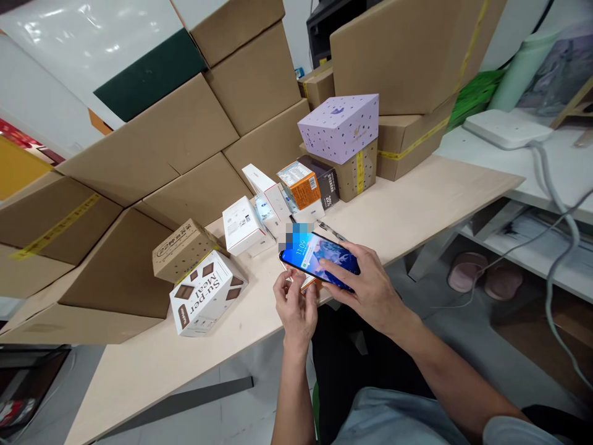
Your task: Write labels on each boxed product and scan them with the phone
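Observation:
A smartphone point(311, 252) with a lit blue screen is held just above the front edge of the light wooden table point(417, 198). My right hand point(365, 287) grips it from the right side, thumb lying across the screen. My left hand point(296, 306) is below the phone's left end, fingers pinched on its lower edge, where an orange case or backing shows. Just behind the phone lie small product boxes: a white one point(241, 225), a tall white one point(269, 191) and an orange one point(300, 184).
A white "Super Meal" box point(206, 300) and a small brown carton point(183, 248) sit at the left. A lilac dotted box point(340, 127) tops a brown carton. Large cardboard cartons point(152, 148) stack behind. A white shelf point(532, 161) with cables and slippers point(482, 275) stands right.

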`<state>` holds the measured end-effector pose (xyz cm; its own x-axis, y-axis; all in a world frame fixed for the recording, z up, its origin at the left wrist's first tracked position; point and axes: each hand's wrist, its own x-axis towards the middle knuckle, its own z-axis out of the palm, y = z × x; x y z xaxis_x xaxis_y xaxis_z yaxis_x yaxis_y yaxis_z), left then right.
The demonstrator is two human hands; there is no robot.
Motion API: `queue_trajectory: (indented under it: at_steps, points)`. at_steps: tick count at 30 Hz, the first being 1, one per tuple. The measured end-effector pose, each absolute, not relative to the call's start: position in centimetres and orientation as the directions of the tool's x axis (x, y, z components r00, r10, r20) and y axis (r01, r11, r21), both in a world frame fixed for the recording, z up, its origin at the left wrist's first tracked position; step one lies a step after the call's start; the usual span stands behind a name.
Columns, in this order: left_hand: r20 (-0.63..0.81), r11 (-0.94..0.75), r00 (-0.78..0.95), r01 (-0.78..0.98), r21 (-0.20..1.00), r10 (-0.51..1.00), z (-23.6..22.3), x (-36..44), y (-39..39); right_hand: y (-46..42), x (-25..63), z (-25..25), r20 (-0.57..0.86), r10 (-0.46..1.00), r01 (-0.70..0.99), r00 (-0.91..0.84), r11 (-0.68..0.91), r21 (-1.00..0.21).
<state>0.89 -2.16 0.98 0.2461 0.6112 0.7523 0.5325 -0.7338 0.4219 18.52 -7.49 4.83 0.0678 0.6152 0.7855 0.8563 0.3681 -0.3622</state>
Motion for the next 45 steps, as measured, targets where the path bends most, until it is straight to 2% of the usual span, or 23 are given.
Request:
queue_trajectory:
  at_steps: [7,11,16,20,24,36,40,45]
  points:
    - [0.762,-0.758,0.262,0.504,0.415,0.592,1.1,1.0,-1.9,-7.2,19.3,4.4,0.775,0.627,0.882,0.085,0.315,-0.351]
    - [0.764,-0.758,0.251,0.493,0.428,0.595,0.9,1.1,-1.9,-6.8,21.2,3.9,0.732,0.662,0.912,0.158,0.187,-0.366]
    - [0.765,-0.751,0.247,0.511,0.418,0.594,0.8,1.1,-2.0,-6.0,25.7,2.4,0.652,0.719,0.949,0.24,-0.033,-0.313]
    - [0.748,-0.727,0.236,0.533,0.433,0.62,0.8,0.8,-2.1,-5.1,29.3,1.2,0.546,0.8,0.958,0.247,-0.117,-0.262]
    - [0.725,-0.69,0.221,0.569,0.448,0.653,0.9,-0.2,-2.0,-4.1,32.0,0.3,0.436,0.858,0.949,0.27,-0.161,-0.27]
    - [0.654,-0.551,0.121,0.663,0.507,0.747,2.6,-3.0,0.4,-2.1,34.8,-0.3,0.368,0.886,0.934,0.283,-0.167,-0.317]
    - [0.574,-0.452,0.058,0.682,0.575,0.817,3.3,-3.1,1.5,-2.5,32.8,0.8,0.527,0.801,0.943,0.286,-0.136,-0.305]
    - [0.533,-0.354,-0.009,0.738,0.575,0.846,3.8,-2.4,2.5,-2.8,27.0,2.2,0.687,0.711,0.935,0.147,0.126,-0.331]
